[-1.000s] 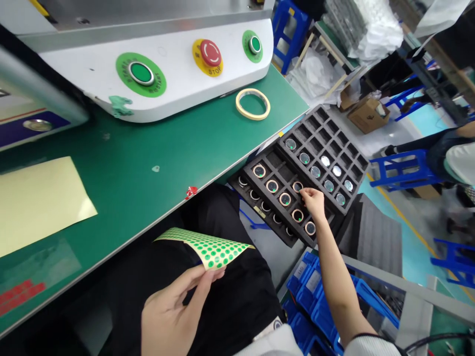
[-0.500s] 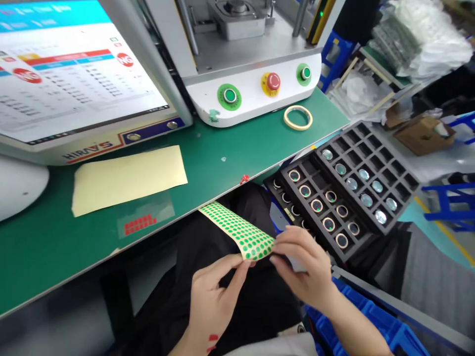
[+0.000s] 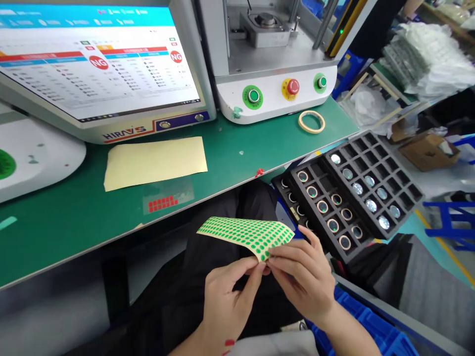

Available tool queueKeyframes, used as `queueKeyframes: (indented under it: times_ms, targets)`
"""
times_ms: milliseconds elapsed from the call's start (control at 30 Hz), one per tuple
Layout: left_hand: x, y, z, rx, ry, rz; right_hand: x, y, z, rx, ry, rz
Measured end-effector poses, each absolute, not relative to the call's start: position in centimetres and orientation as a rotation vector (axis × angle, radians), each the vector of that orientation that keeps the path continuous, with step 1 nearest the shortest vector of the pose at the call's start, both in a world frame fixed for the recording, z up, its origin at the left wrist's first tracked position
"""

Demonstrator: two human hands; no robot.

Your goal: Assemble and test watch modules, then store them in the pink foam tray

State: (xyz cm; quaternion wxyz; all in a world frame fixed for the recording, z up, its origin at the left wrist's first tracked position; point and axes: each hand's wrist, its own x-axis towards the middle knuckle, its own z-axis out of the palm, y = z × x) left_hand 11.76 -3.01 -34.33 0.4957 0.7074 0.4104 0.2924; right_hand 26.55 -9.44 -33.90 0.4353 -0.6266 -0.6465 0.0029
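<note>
A sheet of green dot stickers [image 3: 237, 231] on pale backing is held over my lap, curling at its near corner. My left hand [image 3: 232, 291] pinches that corner between thumb and forefinger. Against the same corner, the fingertips of my right hand [image 3: 306, 277] are closed on the sheet, the forefinger and thumb close to my left fingertips. Whether a single sticker is between the right fingertips is hidden. Small red marks show on my left wrist.
A green bench [image 3: 230, 153] carries a monitor [image 3: 111, 64], a press with buttons [image 3: 274, 94], a tape roll [image 3: 311, 122], a yellowish paper sheet [image 3: 156, 163] and red stickers [image 3: 163, 203]. Black trays [image 3: 356, 178] of round parts stand at the right, above blue crates [image 3: 367, 321].
The sticker sheet has swung round to lie more crosswise. My right hand has moved from the sheet's right corner to the near corner, beside my left fingertips. The camera view has shifted left.
</note>
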Motion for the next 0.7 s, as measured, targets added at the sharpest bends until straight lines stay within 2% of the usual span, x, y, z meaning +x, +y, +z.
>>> queueKeyframes:
  times_ms: [200, 333, 533, 700]
  targets:
    - [11.9, -3.5, -34.2, 1.824, 1.056, 0.772, 25.9, -9.9, -34.3, -1.545, -1.629, -0.099]
    - [12.4, -3.4, -34.7, 1.853, 1.009, 0.836, 26.9, -10.7, -37.4, -1.556, -1.29, 0.062]
    - [12.5, -1.7, -35.6, 1.899, 1.041, 0.668, 40.7, -14.4, -45.0, -2.007, -0.536, 0.075]
    - [12.6, -1.0, -36.3, 1.915, 1.097, 0.585, 49.5, -18.4, -48.3, -2.201, -0.204, 0.322]
